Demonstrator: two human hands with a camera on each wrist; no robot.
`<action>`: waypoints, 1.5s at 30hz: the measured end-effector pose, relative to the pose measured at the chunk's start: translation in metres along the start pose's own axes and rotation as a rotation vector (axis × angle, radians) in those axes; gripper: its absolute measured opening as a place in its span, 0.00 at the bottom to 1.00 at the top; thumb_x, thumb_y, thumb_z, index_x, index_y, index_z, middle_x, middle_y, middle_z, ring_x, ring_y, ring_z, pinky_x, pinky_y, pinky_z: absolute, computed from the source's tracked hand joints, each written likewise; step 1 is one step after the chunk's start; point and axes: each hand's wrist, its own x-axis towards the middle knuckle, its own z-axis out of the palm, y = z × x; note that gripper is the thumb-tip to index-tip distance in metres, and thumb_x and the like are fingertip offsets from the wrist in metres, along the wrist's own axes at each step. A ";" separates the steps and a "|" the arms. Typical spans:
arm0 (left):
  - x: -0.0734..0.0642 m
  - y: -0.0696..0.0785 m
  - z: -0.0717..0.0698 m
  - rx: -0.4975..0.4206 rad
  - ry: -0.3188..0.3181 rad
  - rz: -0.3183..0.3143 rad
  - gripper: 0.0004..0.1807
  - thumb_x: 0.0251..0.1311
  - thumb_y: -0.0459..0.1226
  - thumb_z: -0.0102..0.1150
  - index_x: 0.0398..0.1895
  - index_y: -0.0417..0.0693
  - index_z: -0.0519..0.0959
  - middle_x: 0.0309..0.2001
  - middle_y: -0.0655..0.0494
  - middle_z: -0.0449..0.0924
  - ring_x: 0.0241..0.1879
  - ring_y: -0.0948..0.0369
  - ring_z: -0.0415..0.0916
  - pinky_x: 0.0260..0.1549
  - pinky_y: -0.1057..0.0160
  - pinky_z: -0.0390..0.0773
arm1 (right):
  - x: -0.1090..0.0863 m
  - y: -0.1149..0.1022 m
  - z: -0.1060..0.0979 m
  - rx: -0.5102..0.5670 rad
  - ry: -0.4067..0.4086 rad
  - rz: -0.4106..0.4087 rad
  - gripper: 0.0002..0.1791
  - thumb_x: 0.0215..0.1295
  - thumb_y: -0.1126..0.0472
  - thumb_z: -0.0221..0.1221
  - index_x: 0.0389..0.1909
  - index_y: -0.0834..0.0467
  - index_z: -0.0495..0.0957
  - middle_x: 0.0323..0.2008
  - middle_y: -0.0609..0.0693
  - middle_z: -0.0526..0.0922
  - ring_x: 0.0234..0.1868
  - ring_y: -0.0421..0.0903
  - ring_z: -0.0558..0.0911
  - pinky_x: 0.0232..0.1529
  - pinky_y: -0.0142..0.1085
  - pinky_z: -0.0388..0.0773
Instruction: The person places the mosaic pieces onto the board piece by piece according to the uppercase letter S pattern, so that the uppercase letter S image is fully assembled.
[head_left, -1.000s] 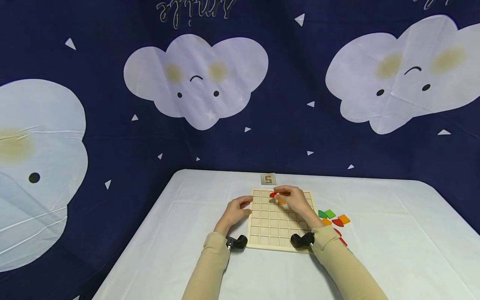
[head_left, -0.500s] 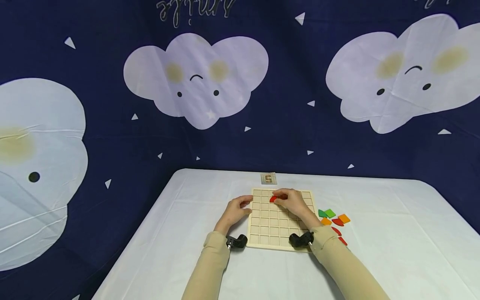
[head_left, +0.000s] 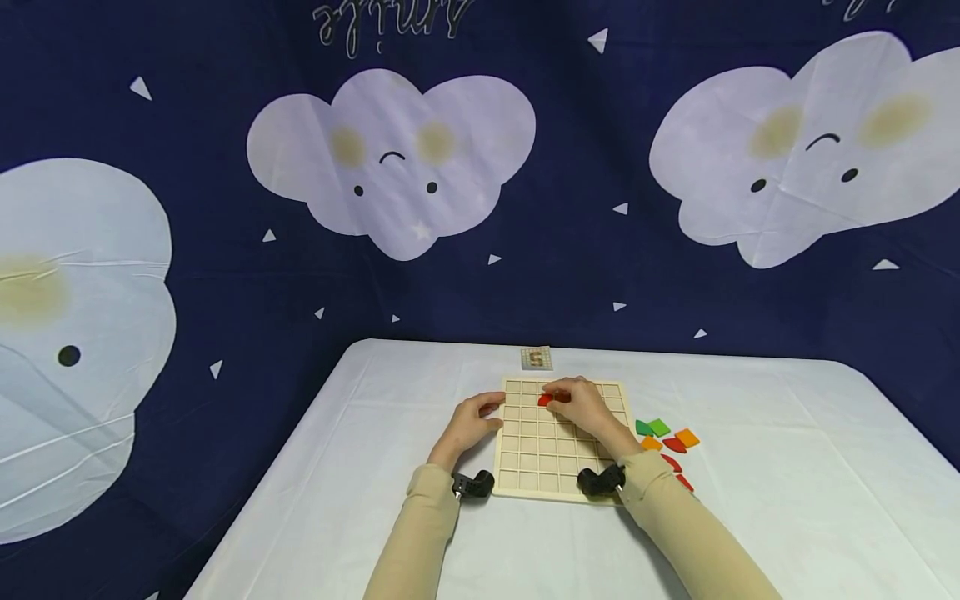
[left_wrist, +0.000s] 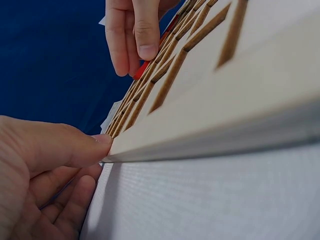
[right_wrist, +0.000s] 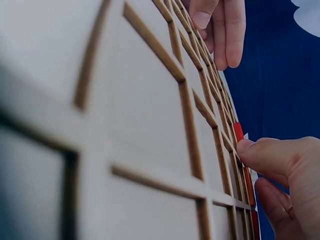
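Note:
A pale wooden grid board lies on the table between both hands. My left hand holds its left edge, thumb on the rim and the other fingers curled lower, as the left wrist view shows. Over the board's far part, my right hand pinches a red, curved-edged piece at one of the grid cells. In the right wrist view, the thumb lies against the red piece, with more red showing below it along the grid. Cells beneath the right hand are hidden.
Right of the board lie loose flat pieces, among them a light green square, a dark green piece, an orange square and a red piece. Behind the board lies a small patterned card. A dark cloud-print cloth hangs beyond the table.
Since one second ago, my right hand has moved slightly nearer with the red piece. An orange piece seen then beside its fingers is now hidden. My left hand has stayed put.

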 end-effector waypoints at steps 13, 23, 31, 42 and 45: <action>0.000 0.002 0.003 0.005 -0.014 0.011 0.25 0.52 0.25 0.61 0.57 0.36 0.75 0.53 0.45 0.77 0.52 0.51 0.73 0.53 0.59 0.74 | 0.001 -0.010 -0.016 0.314 0.038 0.177 0.18 0.60 0.61 0.63 0.50 0.63 0.80 0.46 0.55 0.82 0.45 0.52 0.81 0.45 0.42 0.80; 0.001 0.004 0.002 0.023 -0.017 0.021 0.26 0.53 0.25 0.61 0.58 0.36 0.74 0.54 0.44 0.76 0.53 0.51 0.73 0.54 0.59 0.73 | -0.004 -0.026 -0.078 0.478 0.093 0.203 0.24 0.63 0.55 0.61 0.58 0.59 0.74 0.55 0.57 0.77 0.53 0.51 0.77 0.52 0.38 0.76; 0.001 0.003 0.000 0.028 -0.009 0.029 0.25 0.52 0.24 0.61 0.58 0.35 0.74 0.53 0.44 0.76 0.52 0.51 0.73 0.54 0.57 0.74 | -0.031 0.000 -0.116 0.397 0.166 0.227 0.26 0.63 0.52 0.61 0.59 0.60 0.74 0.55 0.58 0.77 0.47 0.35 0.78 0.47 0.25 0.75; 0.000 0.000 0.001 0.021 -0.013 0.021 0.26 0.52 0.25 0.61 0.58 0.37 0.74 0.54 0.44 0.76 0.53 0.51 0.73 0.54 0.59 0.74 | -0.071 0.029 -0.137 0.296 0.163 0.286 0.28 0.64 0.51 0.60 0.60 0.62 0.72 0.56 0.61 0.75 0.45 0.31 0.77 0.44 0.19 0.73; -0.001 -0.001 0.001 0.025 -0.016 0.024 0.26 0.52 0.25 0.61 0.58 0.36 0.74 0.54 0.44 0.76 0.53 0.50 0.73 0.54 0.59 0.74 | -0.079 0.035 -0.138 0.262 0.130 0.285 0.27 0.64 0.52 0.60 0.60 0.62 0.72 0.56 0.60 0.76 0.48 0.41 0.78 0.44 0.19 0.73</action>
